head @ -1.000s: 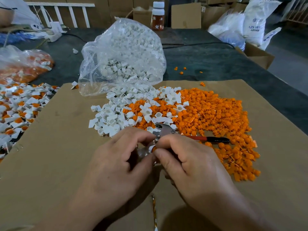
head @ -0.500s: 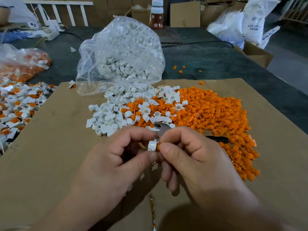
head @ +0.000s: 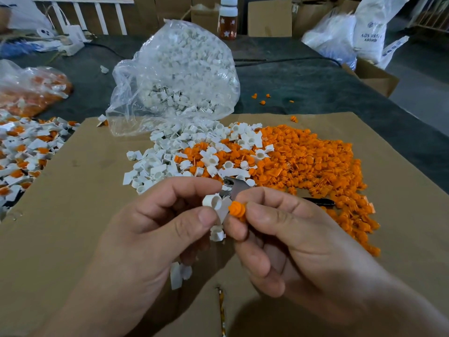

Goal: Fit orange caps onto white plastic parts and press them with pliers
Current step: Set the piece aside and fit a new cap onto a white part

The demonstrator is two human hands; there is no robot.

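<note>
Two hands meet over the near middle of the cardboard sheet [head: 73, 215]. Left hand [head: 145, 234]: grip closed, thumb and forefinger pinching one white part [head: 215, 203], round socket open and facing up and right. Right hand [head: 291, 244]: grip closed, thumb and forefinger pinching one orange cap [head: 237, 209]. The cap sits just right of the part, against its flat tab and not in the socket; cannot tell for certain whether they touch.

More white pieces show below the left thumb [head: 217, 233] and under the left palm [head: 179, 273]; cannot tell whether the lower fingers hold them.

Pliers [head: 234, 188]: the metal head shows just beyond the fingertips, at the near edge of the piles. A dark handle end pokes out to the right past the right knuckles.

Stock on the cardboard, far side of the hands:
- loose white parts [head: 155, 166], left of centre, spilling from a clear bag [head: 179, 74] that stands half on the sheet
- loose orange caps [head: 315, 161], a broad heap to the right, with the two piles mixed where they meet

Far left, off the sheet: a heap of white pieces with orange fitted [head: 26, 152], and beyond it a second clear bag with orange contents [head: 31, 91].

Dark worktop [head: 303, 86] carries a few stray orange caps. At its far edge stands a white-capped bottle [head: 228, 18], with white sacks [head: 369, 27] at far right.
</note>
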